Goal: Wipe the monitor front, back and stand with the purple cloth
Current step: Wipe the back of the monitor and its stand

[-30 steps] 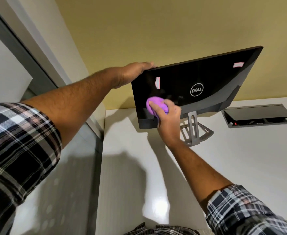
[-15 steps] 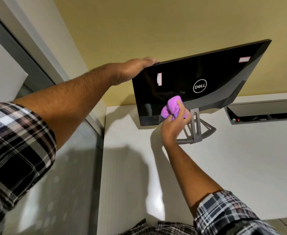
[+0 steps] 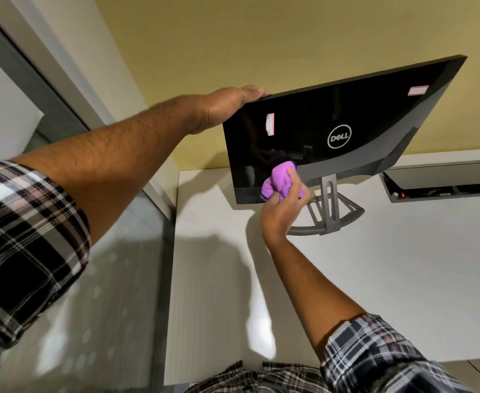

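Since a second ago the purple cloth has slid from the left part of the monitor's back panel toward its lower middle, and over the last half second it has hardly shifted. The right hand grips the cloth bunched into a wad, fingers curled round it from below and the thumb laid across its top; the wad presses against the glossy black back of the monitor just above the grey lower band, left of the stand neck. The left hand keeps its place at the monitor's upper left corner, palm against the side edge and fingers hooked over the top edge, their tips hidden behind the panel, so how tightly they clasp cannot be told.

The monitor stands with its back to the camera, tilted, on a grey stand whose curved base rests on the white desk. A round logo sits near the middle of the back, with a small white sticker to its left and another near the upper right corner. Right of the stand, an open cable box is set into the desk. Both forearms are bare below rolled plaid sleeves, and a yellow wall rises behind the desk.
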{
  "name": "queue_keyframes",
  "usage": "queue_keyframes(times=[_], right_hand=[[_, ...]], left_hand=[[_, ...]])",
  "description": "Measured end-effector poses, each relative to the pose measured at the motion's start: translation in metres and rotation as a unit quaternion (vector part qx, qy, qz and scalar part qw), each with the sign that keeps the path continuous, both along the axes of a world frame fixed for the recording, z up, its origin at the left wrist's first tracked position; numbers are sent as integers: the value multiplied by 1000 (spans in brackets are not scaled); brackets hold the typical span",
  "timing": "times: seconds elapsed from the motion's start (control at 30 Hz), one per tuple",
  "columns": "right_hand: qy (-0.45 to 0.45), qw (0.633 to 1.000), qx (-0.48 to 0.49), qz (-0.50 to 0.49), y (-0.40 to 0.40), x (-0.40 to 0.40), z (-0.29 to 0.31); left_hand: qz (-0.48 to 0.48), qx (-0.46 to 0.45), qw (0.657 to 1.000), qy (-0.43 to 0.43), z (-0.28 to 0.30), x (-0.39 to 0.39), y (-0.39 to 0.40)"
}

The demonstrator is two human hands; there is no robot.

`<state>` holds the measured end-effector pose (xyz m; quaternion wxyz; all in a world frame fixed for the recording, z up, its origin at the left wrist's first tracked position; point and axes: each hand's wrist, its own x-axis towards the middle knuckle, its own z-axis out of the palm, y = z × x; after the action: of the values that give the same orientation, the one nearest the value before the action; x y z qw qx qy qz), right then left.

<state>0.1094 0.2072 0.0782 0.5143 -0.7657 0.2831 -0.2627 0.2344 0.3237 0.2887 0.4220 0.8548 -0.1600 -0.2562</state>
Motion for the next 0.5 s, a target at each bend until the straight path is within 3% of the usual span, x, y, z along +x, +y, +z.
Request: queue_keyframes(times=[0.1, 0.23, 0.37, 0.5], right_hand=[[26, 992, -72, 103, 21, -6, -5], [56, 951, -171, 251, 18, -14, -6], [16, 897, -359, 257, 21, -12, 8], [17, 862, -447, 237, 12, 1, -5]], left_hand=[[-19, 16, 1000, -10, -1, 0, 1], [-43, 30, 998, -21, 0, 0, 1], [-45, 30, 998, -21, 3, -3, -1], [-44, 27, 998, -19, 3, -4, -1]])
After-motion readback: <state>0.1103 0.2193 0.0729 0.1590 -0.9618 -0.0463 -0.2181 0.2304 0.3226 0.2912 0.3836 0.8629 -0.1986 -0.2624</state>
